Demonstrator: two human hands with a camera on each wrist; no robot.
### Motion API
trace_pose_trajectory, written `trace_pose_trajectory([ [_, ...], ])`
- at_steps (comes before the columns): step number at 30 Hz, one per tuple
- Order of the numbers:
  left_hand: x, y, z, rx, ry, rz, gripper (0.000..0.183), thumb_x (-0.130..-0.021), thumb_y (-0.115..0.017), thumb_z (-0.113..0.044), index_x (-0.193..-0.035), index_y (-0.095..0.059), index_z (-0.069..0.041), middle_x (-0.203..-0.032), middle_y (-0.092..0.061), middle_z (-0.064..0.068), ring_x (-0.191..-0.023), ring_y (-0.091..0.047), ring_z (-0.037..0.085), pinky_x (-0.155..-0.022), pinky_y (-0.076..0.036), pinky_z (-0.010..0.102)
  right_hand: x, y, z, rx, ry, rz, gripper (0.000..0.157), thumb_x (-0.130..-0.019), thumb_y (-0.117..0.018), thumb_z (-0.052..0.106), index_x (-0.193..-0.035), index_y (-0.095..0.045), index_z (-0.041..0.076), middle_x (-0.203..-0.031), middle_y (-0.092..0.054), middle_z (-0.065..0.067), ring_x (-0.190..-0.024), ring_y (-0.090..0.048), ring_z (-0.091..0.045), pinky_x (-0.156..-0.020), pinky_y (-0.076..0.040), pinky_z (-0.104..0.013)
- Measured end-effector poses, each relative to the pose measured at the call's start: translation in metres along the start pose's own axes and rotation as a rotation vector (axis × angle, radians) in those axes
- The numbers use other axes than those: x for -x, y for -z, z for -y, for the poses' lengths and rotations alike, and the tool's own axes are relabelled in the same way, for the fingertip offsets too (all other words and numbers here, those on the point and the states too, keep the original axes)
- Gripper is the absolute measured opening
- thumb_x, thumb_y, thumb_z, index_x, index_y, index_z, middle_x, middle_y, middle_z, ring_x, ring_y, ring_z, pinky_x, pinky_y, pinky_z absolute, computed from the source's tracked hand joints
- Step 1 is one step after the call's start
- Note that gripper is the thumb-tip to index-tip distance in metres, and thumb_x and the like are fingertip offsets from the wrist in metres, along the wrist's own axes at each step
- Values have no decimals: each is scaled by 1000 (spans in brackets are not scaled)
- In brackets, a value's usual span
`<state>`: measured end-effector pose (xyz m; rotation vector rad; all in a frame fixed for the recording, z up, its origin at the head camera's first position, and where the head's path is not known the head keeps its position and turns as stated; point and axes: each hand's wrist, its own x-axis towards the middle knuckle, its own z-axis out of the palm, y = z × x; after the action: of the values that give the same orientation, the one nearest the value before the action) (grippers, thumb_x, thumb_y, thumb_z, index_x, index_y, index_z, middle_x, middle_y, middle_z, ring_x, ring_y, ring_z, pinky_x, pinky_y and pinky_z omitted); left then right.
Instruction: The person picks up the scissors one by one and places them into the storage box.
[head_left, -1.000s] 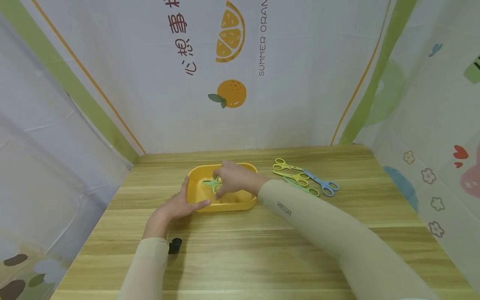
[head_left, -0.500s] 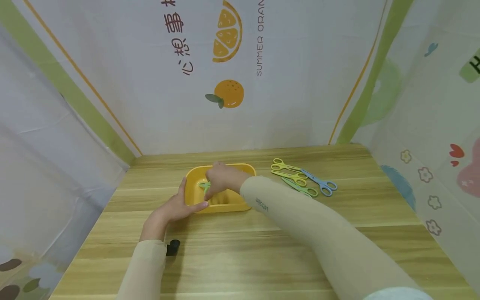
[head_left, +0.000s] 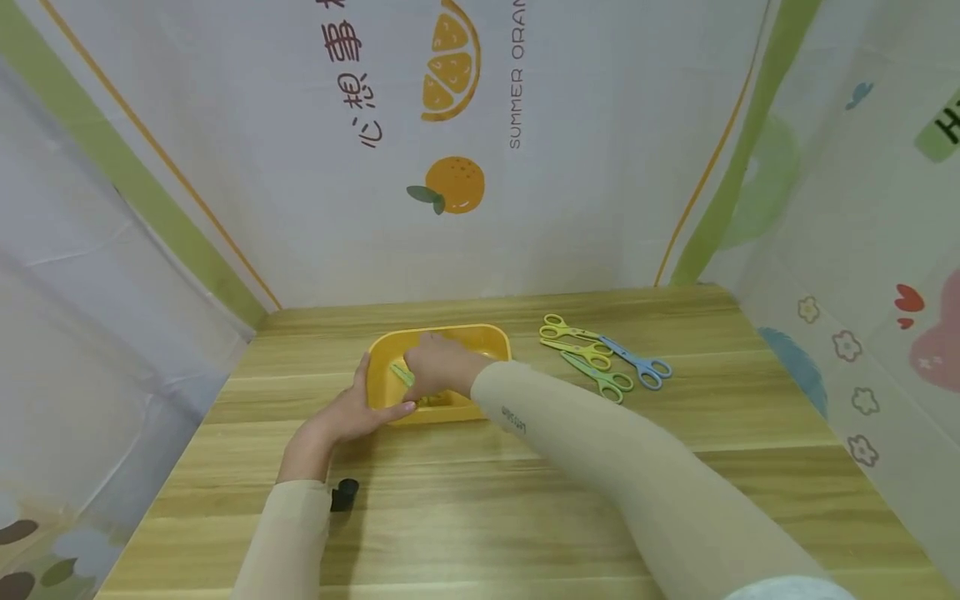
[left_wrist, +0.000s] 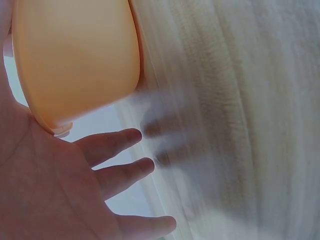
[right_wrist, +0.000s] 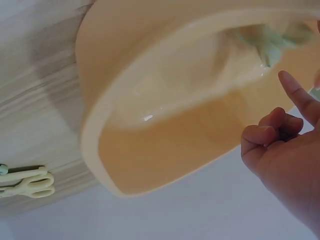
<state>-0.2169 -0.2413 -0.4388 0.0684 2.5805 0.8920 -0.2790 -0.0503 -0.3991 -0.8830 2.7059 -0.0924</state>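
Note:
A yellow plastic basin (head_left: 487, 336) stands toward the table's back. My left hand (head_left: 351, 414) steadies its near left corner, thumb along the front rim; in the left wrist view three fingers reach out straight beside the basin wall (left_wrist: 85, 55). My right hand (head_left: 435, 367) is down inside the basin and holds green scissors (head_left: 402, 374), blades poking out toward the left. The grip on the handles is hidden in the head view. A blurred green object (right_wrist: 272, 42) shows inside the basin in the right wrist view, past an extended finger of my right hand (right_wrist: 285, 155).
Right of the basin lie several more scissors: two yellow pairs (head_left: 585, 353), a green pair (head_left: 600, 376) and a blue pair (head_left: 636, 362), partly overlapping. A small black object (head_left: 345, 495) sits beside my left wrist. Printed cloth (head_left: 600, 167) hangs behind the table (head_left: 480, 500).
My right hand has moved left and lower in the basin, the green scissors shifting and turning with it. My left hand keeps its place at the basin corner. The head view has shifted slightly.

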Motion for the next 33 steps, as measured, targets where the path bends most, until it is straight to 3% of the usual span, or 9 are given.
trace_pose_trajectory([
  [4, 0, 1, -1, -19, -1, 6, 138, -91, -66, -77, -164, 33, -14, -169, -19, 41, -154, -31, 61, -121, -33, 73, 2, 7, -2, -25, 26, 4, 67, -93, -77, 60, -139, -68, 13, -153, -56, -13, -144, -52, -32, -110, -56, -45],
  [11, 2, 0, -1, -5, 6, 14, 140, -89, -66, -79, -163, 35, -16, -170, -17, 41, -154, -28, 62, -120, -32, 75, 10, 31, -17, 0, 79, -17, 75, -94, -77, 57, -150, -59, 10, -147, -65, -5, -137, -58, -25, -113, -54, -41],
  [16, 2, 0, -1, 5, 8, 14, 140, -89, -67, -79, -163, 35, -16, -170, -16, 41, -155, -27, 63, -120, -32, 76, 24, 52, -33, -20, 71, -32, 77, -94, -77, 57, -152, -57, 10, -149, -61, -8, -139, -55, -27, -118, -50, -42],
  [21, 1, 0, 0, 23, 12, 20, 139, -90, -67, -78, -163, 35, -18, -171, -12, 41, -156, -24, 62, -121, -30, 76, 32, 66, -50, 43, 56, -69, 76, -92, -77, 61, -149, -60, 13, -140, -61, -10, -130, -56, -27, -115, -49, -43],
  [33, -1, 0, 0, 31, 9, 11, 140, -90, -69, -75, -163, 34, -16, -170, -15, 41, -155, -29, 60, -122, -32, 73, 64, 79, -92, -12, 26, -77, 74, -92, -80, 56, -152, -56, 17, -141, -54, -15, -129, -55, -30, -109, -53, -47],
])
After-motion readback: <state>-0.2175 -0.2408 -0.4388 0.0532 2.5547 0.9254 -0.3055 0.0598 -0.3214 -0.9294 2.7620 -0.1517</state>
